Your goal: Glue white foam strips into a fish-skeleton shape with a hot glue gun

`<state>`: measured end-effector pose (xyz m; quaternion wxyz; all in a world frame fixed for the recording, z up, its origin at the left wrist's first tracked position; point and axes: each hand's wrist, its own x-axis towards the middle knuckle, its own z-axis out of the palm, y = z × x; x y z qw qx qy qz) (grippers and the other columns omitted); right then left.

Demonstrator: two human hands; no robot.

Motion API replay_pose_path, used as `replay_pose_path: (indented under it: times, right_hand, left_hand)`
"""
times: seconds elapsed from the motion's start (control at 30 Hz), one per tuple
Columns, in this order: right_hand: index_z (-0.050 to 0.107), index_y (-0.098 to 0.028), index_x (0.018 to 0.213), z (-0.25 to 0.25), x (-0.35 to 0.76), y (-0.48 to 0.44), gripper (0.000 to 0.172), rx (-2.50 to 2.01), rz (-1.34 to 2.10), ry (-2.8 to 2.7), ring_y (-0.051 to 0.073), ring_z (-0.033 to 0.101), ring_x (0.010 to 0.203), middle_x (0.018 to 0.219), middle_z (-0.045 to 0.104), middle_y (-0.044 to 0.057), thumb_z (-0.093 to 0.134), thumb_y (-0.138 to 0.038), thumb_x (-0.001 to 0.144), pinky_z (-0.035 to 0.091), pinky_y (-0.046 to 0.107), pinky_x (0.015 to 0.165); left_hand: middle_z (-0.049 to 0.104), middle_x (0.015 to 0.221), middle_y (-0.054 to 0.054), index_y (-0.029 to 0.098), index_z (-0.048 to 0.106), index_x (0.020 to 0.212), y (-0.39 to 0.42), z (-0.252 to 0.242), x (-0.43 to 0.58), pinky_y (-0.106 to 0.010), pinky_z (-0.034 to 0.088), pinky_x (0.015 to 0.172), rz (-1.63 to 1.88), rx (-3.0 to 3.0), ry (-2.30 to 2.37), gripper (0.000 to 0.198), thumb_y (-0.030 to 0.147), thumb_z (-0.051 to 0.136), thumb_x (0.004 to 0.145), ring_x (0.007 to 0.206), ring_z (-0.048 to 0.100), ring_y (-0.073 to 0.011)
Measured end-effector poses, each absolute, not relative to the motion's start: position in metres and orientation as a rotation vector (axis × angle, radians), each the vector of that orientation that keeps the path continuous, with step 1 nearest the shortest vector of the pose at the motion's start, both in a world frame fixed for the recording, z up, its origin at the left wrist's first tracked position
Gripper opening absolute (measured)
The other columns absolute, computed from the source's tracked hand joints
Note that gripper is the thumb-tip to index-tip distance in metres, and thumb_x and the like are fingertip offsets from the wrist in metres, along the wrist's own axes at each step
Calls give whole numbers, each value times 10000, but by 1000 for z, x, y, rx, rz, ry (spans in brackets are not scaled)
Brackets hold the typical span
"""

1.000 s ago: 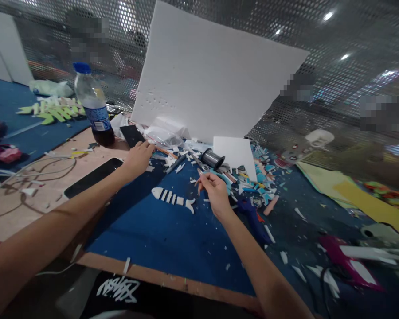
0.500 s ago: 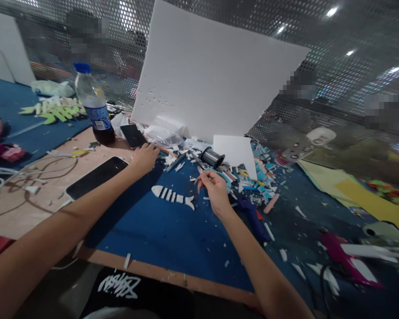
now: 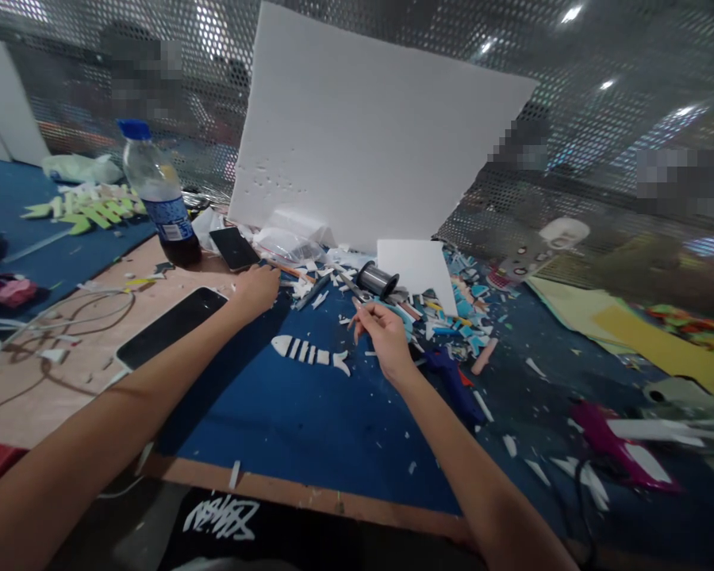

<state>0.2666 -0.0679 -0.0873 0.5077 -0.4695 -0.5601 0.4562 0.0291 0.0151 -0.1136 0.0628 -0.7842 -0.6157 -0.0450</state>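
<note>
The blue work surface (image 3: 255,420) is the largest item on view; behind it leans a white foam board (image 3: 369,119), pitted at lower left. At the left stands a capped plastic bottle (image 3: 166,210), partly filled with dark liquid. The left hand (image 3: 258,287) is low over the far part of the surface, beside a flat black device (image 3: 235,247), apparently a phone, and next to an orange pencil-like stick (image 3: 294,272); its fingertips are hidden, so whether it grasps anything cannot be told. The right hand (image 3: 384,333) is raised just beyond the tail of the fish, thumb and fingers drawn together — whether anything small is pinched there cannot be told. A blue glue gun (image 3: 455,385) lies to the right of that hand, and a dark spool (image 3: 378,279) lies on its side beyond it. The white segmented fish (image 3: 301,350) lies flat on the blue, nearer the person than either hand and touched by neither. Judged by its layout, the step in hand is the setting out of parts: head (image 3: 282,345), slim strips, block and forked tail (image 3: 341,362) lie in order, gaps showing between several. In my judgement the next move calls for a light fingertip pinch on one part — neighbours undisturbed, and loose offcuts (image 3: 473,313) kept out of the row.
</note>
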Motion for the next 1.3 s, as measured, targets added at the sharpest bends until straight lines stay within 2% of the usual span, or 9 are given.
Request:
replay_pose_path:
  times: [0.1,0.23,0.33,0.5,0.7,0.8,0.97,1.3]
  right_hand:
    - [566,-190,597,-88,267,-68,301,-1145,1091,-1359,104,465,434,488,528,-30,625,-433,764,422,260,526]
    - [561,-189,602,-87,266,-70,308,-1150,1083,-1376,104,471,433,489,527,-29,617,-441,771,422,261,530]
    - [553,-190,603,-85,264,-72,313,-1145,1065,-1395,104,475,435,493,531,-27,614,-444,775,427,260,526]
    - [550,-189,615,-82,261,-76,319,-1131,1059,-1418,104,481,430,484,526,-31,615,-459,771,428,255,505]
    - [551,-192,622,-81,263,-77,326,-1160,1004,-1419,112,486,436,490,526,-28,598,-471,783,432,262,504]
    - [548,-190,617,-81,263,-76,337,-1168,978,-1406,109,484,439,493,528,-28,604,-482,776,432,259,511]
    - [550,-186,621,-81,263,-76,327,-1150,973,-1391,102,474,435,499,522,-32,609,-466,779,419,249,499]
    - [546,-191,637,-81,259,-80,315,-1103,1011,-1405,102,483,429,488,529,-36,602,-460,790,427,250,506]
  left_hand:
    - [655,923,-135,109,618,930,13,-113,29,-314,410,721,-174,-2353,-1843,282,195,353,891,878,584,-239]
    - [656,914,-150,112,613,907,0,-102,32,-335,392,689,-256,-2250,-1837,274,198,354,889,914,553,-272]
    - [656,847,-138,124,611,842,-16,-92,40,-335,379,662,-415,-2176,-1706,275,202,352,886,874,548,-266]
    - [622,685,-59,160,574,674,-43,-94,66,-280,369,630,-868,-2340,-1505,197,177,443,821,698,538,-175]
    - [532,606,-7,175,485,625,-61,-102,79,-235,342,563,-1265,-2630,-1399,229,204,419,843,565,469,-111]
    - [515,602,-5,180,464,626,-72,-103,78,-226,348,571,-1328,-2642,-1294,228,187,412,849,566,462,-108]
    - [495,578,-1,184,438,614,-88,-105,80,-229,342,570,-1191,-2733,-1085,225,146,409,834,567,460,-114]
    - [420,572,37,189,395,642,-86,-103,79,-218,286,513,-1374,-2904,-1585,192,214,410,833,512,389,-90]
